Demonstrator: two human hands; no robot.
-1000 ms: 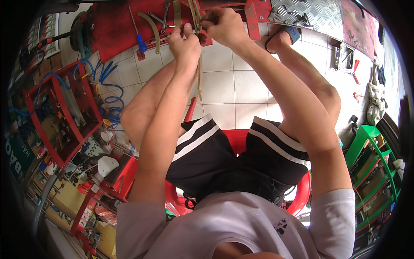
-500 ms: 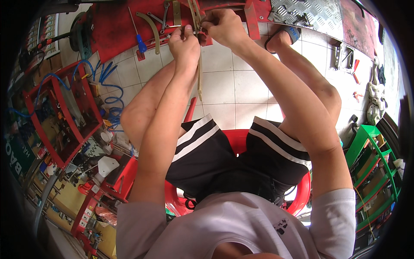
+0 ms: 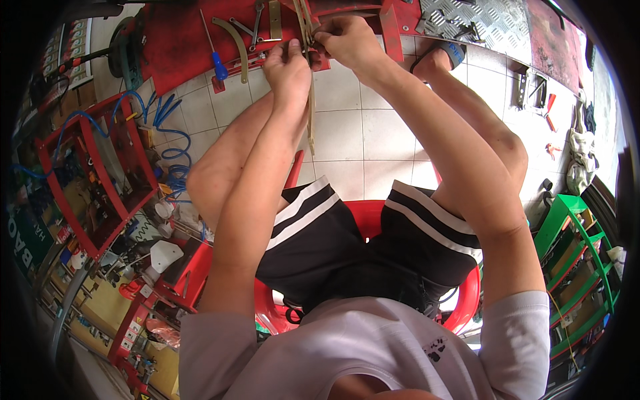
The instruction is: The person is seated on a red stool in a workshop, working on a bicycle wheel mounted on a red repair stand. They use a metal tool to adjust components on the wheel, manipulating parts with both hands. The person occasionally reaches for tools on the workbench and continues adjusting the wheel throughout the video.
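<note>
Long, narrow brass-coloured metal strips (image 3: 311, 120) stand at the near edge of the red workbench (image 3: 172, 57), their lower end hanging over the tiled floor. My left hand (image 3: 289, 67) is closed around them, thumb up. Just to its right, my right hand (image 3: 352, 43) has its fingers bent and pinched against the strips; whatever small part lies in that pinch is hidden. Left of my hands, a blue-handled screwdriver (image 3: 220, 68), a curved brass-coloured strip (image 3: 237, 48), a spanner (image 3: 257, 25) and a short flat bar (image 3: 275, 21) lie on the bench.
A red upright bracket (image 3: 391, 33) and a metal tread plate (image 3: 470, 19) are on the bench to the right. Blue coiled hose (image 3: 175, 155) hangs beside a red frame rack (image 3: 100, 180) at left. At right stands a green rack (image 3: 579, 257). I sit on a red chair (image 3: 368, 217).
</note>
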